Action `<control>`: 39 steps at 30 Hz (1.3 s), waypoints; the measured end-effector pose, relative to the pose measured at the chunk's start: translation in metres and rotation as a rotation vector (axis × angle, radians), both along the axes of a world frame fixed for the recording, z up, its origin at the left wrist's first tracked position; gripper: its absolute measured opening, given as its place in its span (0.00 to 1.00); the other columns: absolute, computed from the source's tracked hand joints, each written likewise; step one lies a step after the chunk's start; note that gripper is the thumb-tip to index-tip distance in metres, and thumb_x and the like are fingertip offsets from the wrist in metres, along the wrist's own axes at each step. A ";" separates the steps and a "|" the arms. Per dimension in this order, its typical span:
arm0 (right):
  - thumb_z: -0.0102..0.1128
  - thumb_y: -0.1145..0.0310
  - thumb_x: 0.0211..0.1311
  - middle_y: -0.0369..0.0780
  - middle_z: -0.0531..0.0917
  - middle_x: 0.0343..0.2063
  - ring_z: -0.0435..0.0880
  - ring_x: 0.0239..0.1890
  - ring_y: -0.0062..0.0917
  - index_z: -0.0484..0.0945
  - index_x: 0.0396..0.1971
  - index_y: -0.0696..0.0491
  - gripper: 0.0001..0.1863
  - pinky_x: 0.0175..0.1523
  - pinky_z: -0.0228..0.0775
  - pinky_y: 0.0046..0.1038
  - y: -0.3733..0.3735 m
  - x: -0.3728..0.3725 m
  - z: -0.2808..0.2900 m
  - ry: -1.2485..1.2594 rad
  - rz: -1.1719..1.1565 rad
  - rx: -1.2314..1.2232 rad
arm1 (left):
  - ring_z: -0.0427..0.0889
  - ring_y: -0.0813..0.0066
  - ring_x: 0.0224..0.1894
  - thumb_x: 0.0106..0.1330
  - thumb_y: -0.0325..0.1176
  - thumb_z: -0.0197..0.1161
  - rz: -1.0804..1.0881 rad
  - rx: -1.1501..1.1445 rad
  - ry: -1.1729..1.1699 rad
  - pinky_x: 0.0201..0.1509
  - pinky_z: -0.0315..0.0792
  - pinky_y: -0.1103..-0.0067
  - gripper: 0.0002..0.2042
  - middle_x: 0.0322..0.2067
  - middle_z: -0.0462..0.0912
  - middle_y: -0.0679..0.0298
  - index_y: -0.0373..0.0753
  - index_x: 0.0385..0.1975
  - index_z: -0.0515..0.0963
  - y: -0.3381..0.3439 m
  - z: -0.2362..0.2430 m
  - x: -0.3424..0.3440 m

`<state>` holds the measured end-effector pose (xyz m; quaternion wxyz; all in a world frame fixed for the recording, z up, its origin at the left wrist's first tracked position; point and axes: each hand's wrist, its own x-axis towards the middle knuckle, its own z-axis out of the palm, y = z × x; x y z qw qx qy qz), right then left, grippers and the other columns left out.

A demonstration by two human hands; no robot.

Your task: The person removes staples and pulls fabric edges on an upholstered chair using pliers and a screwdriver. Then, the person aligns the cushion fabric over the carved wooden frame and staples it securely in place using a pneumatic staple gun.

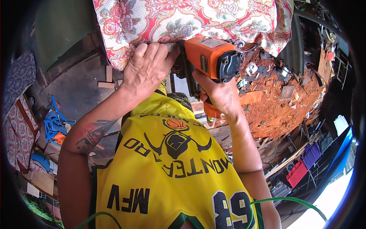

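A floral-patterned upholstered piece (190,15) in red, green and cream spans the top of the view. My left hand (148,65) grips its lower edge, fingers bent over the fabric, thumb beside the nose of an orange-and-black power nail or staple gun (209,49). My right hand (217,95) is closed around that gun's handle, holding it level with its black nose against or very near the fabric's underside; whether they touch I cannot tell. The lower part of the orange handle shows below my fingers.
Patterned fabric pieces (23,137) lie at the left, near blue-and-orange cloths (55,126) and wood offcuts (105,84). Reddish dirt strewn with scraps (274,110) lies below at the right, with red and purple cloths (295,171) farther right. A dark green panel (61,30) stands upper left.
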<state>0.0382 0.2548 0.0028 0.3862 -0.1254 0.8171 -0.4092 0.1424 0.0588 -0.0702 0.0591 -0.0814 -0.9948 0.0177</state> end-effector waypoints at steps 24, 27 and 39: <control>0.70 0.71 0.51 0.49 0.87 0.26 0.90 0.31 0.44 0.84 0.36 0.59 0.12 0.38 0.78 0.39 0.197 0.193 -0.003 -0.091 -0.294 0.228 | 0.72 0.58 0.56 0.67 0.46 0.70 0.000 0.071 0.011 0.61 0.64 0.59 0.25 0.51 0.75 0.62 0.46 0.62 0.80 0.035 0.018 -0.008; 0.64 0.74 0.51 0.54 0.87 0.31 0.88 0.40 0.54 0.83 0.47 0.53 0.19 0.43 0.78 0.46 0.217 0.217 -0.018 -0.226 -0.342 0.345 | 0.75 0.59 0.62 0.69 0.41 0.66 -0.159 0.287 -0.202 0.69 0.62 0.54 0.24 0.57 0.78 0.61 0.42 0.64 0.77 0.057 0.014 0.014; 0.72 0.67 0.58 0.45 0.86 0.22 0.83 0.28 0.23 0.84 0.34 0.64 0.14 0.37 0.76 0.37 0.256 0.277 -0.047 -0.193 -0.736 0.320 | 0.62 0.58 0.78 0.74 0.51 0.58 -0.380 -0.034 -0.262 0.82 0.53 0.59 0.32 0.74 0.68 0.54 0.40 0.74 0.67 -0.015 0.049 -0.011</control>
